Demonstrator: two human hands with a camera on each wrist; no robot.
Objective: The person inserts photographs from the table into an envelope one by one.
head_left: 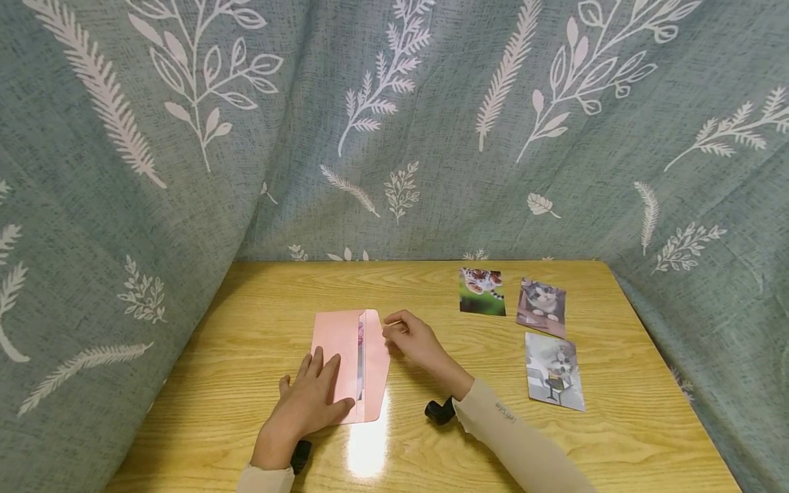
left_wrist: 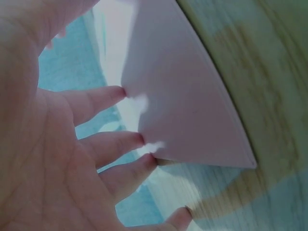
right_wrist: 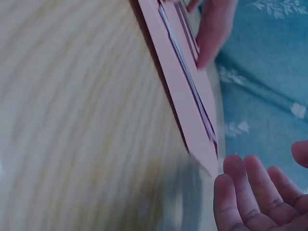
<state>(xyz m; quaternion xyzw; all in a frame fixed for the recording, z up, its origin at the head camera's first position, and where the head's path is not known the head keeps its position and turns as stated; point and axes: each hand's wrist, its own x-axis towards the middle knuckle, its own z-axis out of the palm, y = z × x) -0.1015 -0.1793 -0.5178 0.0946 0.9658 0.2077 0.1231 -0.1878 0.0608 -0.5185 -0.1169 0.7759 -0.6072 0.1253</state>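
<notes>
A pink envelope (head_left: 335, 332) lies on the table with its flap (head_left: 374, 370) folded out to the right. In its mouth shows the edge of a picture card (head_left: 360, 363). My left hand (head_left: 308, 400) rests on the envelope with fingers spread, and its fingertips press on the pink paper (left_wrist: 187, 96) in the left wrist view. Just off the flap's right edge hovers my right hand (head_left: 422, 344), fingers loosely bent. The right wrist view has the right hand (right_wrist: 262, 202) with thumb and fingers apart, nothing between them, beyond the envelope's end (right_wrist: 204, 161).
On the right side of the wooden table (head_left: 259, 294) lie a tiger picture (head_left: 483, 294), a cat picture (head_left: 541, 308) and a picture with a pale furry animal (head_left: 555, 373). A patterned curtain (head_left: 394, 137) closes off the back and sides.
</notes>
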